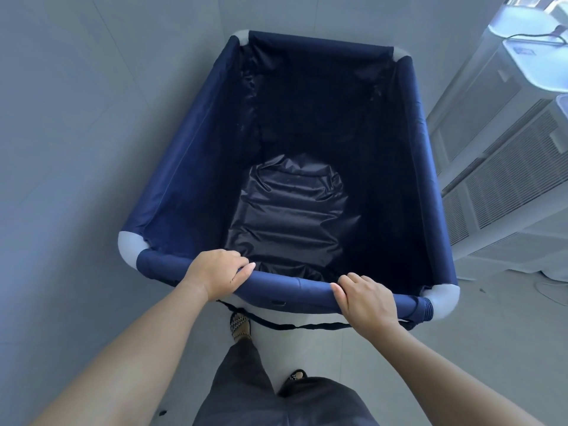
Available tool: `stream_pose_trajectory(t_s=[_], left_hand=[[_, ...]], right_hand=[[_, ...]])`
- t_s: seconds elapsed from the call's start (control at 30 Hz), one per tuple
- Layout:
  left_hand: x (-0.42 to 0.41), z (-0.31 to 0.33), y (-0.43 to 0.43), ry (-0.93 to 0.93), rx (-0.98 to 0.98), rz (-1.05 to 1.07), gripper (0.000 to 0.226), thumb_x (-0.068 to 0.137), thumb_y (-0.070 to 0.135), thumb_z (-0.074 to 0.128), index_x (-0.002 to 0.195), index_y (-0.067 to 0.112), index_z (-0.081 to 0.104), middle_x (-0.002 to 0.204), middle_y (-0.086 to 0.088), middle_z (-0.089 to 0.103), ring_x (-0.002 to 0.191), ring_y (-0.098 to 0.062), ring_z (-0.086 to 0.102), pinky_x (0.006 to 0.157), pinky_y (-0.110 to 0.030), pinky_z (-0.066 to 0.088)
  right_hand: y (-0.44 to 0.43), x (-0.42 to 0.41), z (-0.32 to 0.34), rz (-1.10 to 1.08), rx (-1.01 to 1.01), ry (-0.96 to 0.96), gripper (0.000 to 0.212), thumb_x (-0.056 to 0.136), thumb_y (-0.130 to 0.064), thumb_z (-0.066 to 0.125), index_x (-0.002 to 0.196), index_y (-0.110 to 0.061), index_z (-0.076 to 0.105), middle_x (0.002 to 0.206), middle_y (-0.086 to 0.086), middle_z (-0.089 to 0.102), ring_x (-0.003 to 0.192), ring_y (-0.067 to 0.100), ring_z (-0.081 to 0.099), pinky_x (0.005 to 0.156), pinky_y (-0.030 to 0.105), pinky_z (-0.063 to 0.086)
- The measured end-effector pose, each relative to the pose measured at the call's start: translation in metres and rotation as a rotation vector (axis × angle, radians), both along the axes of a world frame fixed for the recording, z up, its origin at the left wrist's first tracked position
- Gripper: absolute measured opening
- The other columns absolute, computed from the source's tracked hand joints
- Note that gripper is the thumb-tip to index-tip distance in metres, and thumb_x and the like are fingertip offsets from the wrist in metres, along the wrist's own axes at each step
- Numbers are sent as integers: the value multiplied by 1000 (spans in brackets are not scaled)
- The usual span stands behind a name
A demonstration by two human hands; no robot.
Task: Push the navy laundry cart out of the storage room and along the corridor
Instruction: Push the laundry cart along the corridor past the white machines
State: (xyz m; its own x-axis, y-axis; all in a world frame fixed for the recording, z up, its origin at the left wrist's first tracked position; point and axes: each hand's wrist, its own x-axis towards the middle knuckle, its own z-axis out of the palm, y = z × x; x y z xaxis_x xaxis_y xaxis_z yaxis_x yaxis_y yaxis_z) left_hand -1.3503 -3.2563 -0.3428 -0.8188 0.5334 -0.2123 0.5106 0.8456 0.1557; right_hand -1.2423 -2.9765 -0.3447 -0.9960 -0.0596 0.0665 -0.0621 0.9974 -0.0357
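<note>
Both hands are on the cart right now: the left hand (216, 273) is wrapped over the near rail (295, 287) toward its left end, fingers curled over the top and thumb lying along the padded fabric, and the right hand (364, 298) is clamped on the same rail further to the right, fingers folded over the inner edge. The navy laundry cart (196, 149) sits directly in front of the person, filling the middle of the view, its deep fabric bin open at the top with only wrinkled, shiny lining (285, 210) showing at the bottom. Pale grey plastic corner joints (130, 247) cap the frame where the fabric-sleeved rails meet. A dark strap (307, 326) hangs in a loose loop below the near rail, just above the floor. Off to the right, well clear of the hands but close beside the cart's right wall, stand white louvred appliances (504, 179), one with a dark cable (534, 36) lying across its top. A grey wall (76, 103) runs along the cart's left side. Down below, dark trousers (246, 373) and a patterned sandal (240, 326) show on the pale tiled floor (491, 348), the foot just under the near rail.
</note>
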Motion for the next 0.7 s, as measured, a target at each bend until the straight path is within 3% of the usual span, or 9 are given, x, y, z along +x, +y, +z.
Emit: stream_pose_trajectory(t_s=[0.13, 0.23, 0.3, 0.47, 0.7], left_hand=[[-1, 0, 0, -29, -12, 21, 40, 95, 43, 26, 64, 25, 42, 67, 6, 47, 66, -15, 49, 53, -29, 32], [1, 3, 2, -49, -12, 76, 40, 94, 46, 29, 59, 28, 37, 64, 7, 43, 64, -16, 46, 57, -30, 35], [2, 6, 2, -44, 32, 128, 37, 91, 51, 35, 63, 29, 45, 68, 9, 47, 65, -14, 48, 65, -30, 37], [6, 23, 0, -29, 40, 84, 34, 86, 57, 39, 81, 29, 58, 81, 12, 55, 73, -12, 51, 79, -33, 43], [21, 57, -4, 32, 122, 43, 33, 86, 55, 43, 102, 29, 57, 95, 10, 59, 84, -14, 55, 83, -33, 43]], right_hand=[[3, 0, -1, 14, -19, -50, 31, 89, -32, 60, 64, -14, 54, 59, 1, 56, 51, 23, 52, 42, 31, 29], [3, 0, -2, -5, -25, -138, 37, 98, -41, 33, 81, -16, 55, 78, 0, 59, 69, 22, 54, 54, 31, 31], [3, -1, 0, -13, -24, -196, 41, 99, -43, 22, 91, -18, 54, 88, -2, 58, 78, 20, 53, 61, 30, 33], [1, -1, 18, 24, 70, -261, 39, 97, -39, 17, 105, -21, 51, 100, -3, 51, 87, 19, 45, 70, 29, 30], [-13, 7, 50, -18, -29, -36, 38, 95, -46, 32, 96, -17, 56, 92, -3, 55, 80, 20, 52, 69, 32, 38]])
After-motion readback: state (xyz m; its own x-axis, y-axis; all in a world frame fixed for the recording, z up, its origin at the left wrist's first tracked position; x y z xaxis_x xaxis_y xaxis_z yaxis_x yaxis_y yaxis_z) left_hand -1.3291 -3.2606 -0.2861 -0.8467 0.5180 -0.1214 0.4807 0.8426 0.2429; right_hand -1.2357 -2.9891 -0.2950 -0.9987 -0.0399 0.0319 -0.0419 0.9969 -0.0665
